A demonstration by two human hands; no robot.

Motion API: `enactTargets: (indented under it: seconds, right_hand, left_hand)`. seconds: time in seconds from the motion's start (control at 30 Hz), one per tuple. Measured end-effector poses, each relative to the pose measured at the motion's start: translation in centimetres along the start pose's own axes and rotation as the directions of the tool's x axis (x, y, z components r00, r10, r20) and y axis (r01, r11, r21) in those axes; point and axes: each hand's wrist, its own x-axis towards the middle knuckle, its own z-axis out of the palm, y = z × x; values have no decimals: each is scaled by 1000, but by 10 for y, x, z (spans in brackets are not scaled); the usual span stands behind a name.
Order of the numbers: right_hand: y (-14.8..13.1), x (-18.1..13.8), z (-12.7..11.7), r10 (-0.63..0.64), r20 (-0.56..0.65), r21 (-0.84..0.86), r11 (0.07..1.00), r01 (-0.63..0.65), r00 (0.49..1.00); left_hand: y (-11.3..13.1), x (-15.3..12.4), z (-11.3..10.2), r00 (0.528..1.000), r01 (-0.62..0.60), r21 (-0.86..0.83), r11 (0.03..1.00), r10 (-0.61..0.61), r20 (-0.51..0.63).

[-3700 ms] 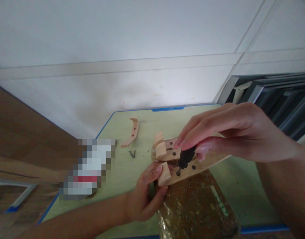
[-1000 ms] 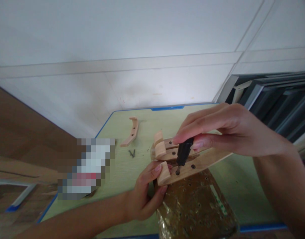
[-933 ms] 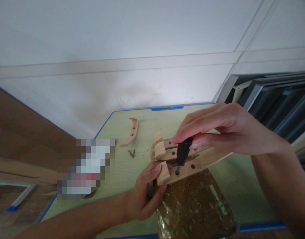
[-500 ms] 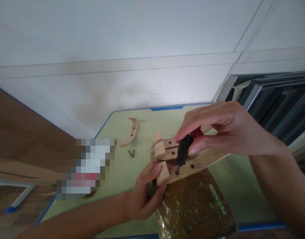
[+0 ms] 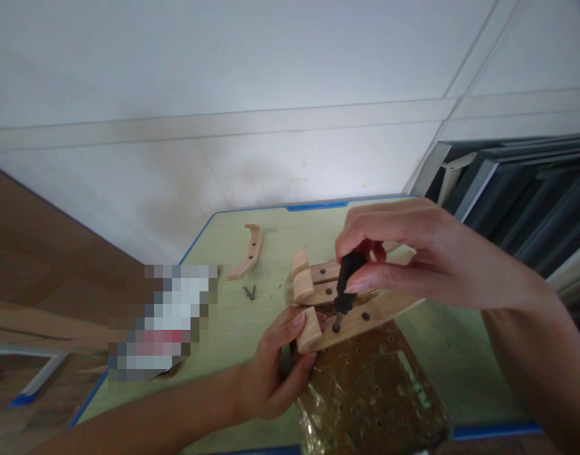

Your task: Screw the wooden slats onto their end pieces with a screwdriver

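My left hand [image 5: 283,354] is closed round the curled end of a wooden hook piece [image 5: 351,323], which lies on a taped brown block [image 5: 366,392]. A black-handled screwdriver [image 5: 349,275] is pinched in the fingers of my right hand [image 5: 394,253]. Its tip meets a dark screw hole near the hook's curled end, the shaft slightly tilted. A second dark fastener shows further along the same piece. Behind it rest two more wooden hooks [image 5: 303,278] side by side, with dark fasteners in them.
On the green table [image 5: 214,341] lie a loose curved wooden hook [image 5: 253,249] and a few dark screws [image 5: 249,292]. A blurred-out object [image 5: 167,322] is at the left edge. Dark panels [image 5: 531,189] lean at the right, and a white wall [image 5: 271,164] rises behind.
My right hand and its fingers have shifted slightly round the screwdriver handle, which leans a little differently. The tip stays at the same hole. My left hand keeps its place.
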Motion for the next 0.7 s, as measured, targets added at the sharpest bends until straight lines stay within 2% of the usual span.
enactTargets:
  seconds: [0.17, 0.27, 0.37, 0.5, 0.7]
  right_hand:
    - [1, 0, 0, 23, 12, -43, 999, -22, 1000]
    - [2, 2, 3, -6, 10, -50, 999, 6, 1000]
    - [2, 4, 7, -20, -18, -101, 995, 18, 1000]
    - [4, 6, 11, 25, -63, -160, 987, -35, 998]
    - [0, 6, 13, 23, -47, -72, 997, -27, 999]
  left_hand:
    - [0, -1, 1, 1000, -2, 17, 1000, 2, -1]
    - [-1, -1, 0, 1000, 1, 16, 1000, -1, 2]
    - [-1, -2, 0, 1000, 11, 5, 1000, -11, 5]
    - [-1, -2, 0, 1000, 9, -3, 1000, -9, 3]
    - [-1, -2, 0, 1000, 2, 7, 1000, -2, -5]
